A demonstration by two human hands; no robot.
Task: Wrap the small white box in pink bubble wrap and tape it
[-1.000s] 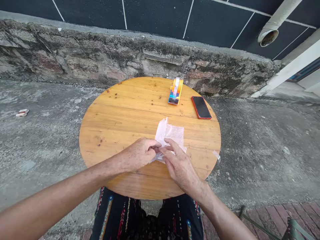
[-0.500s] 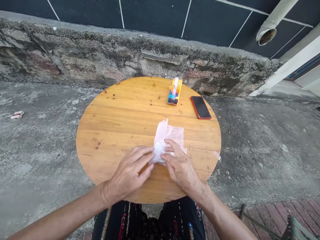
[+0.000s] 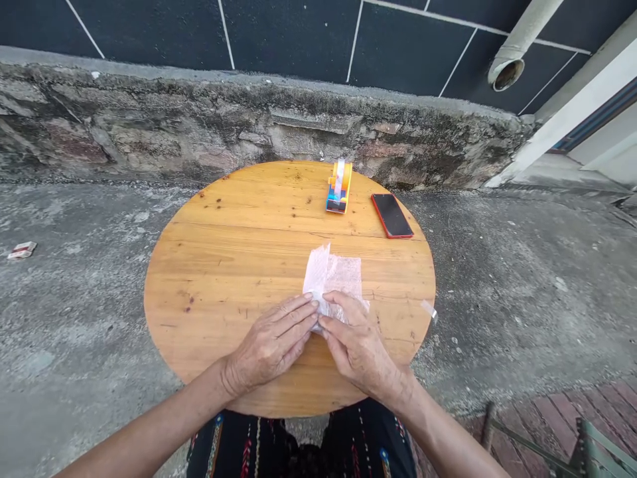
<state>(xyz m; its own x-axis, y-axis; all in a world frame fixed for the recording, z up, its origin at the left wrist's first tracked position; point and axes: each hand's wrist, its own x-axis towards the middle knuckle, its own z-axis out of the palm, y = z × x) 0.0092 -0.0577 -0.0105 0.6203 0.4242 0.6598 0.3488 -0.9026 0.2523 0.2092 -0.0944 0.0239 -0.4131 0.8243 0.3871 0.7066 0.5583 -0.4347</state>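
A small sheet of clear bubble wrap [image 3: 334, 277] lies on the round wooden table [image 3: 223, 265], partly folded over on its left side. My left hand [image 3: 271, 344] lies flat with its fingers stretched out, the tips touching the near left edge of the wrap. Beside it, my right hand [image 3: 354, 342] presses down on the wrap's near end with its fingers extended. Whatever lies under the wrap is hidden by my hands.
An orange tape dispenser [image 3: 339, 188] and a red-cased phone [image 3: 391, 215] sit at the table's far side. A short strip of tape [image 3: 428, 310] hangs off the right rim. A rough stone kerb [image 3: 149, 126] runs behind, with a drain pipe [image 3: 512, 53] above it.
My left hand has gone from pinching the wrap's edge to lying flat with fingers extended against it. The right hand stays pressed on the wrap. The view has shifted slightly.
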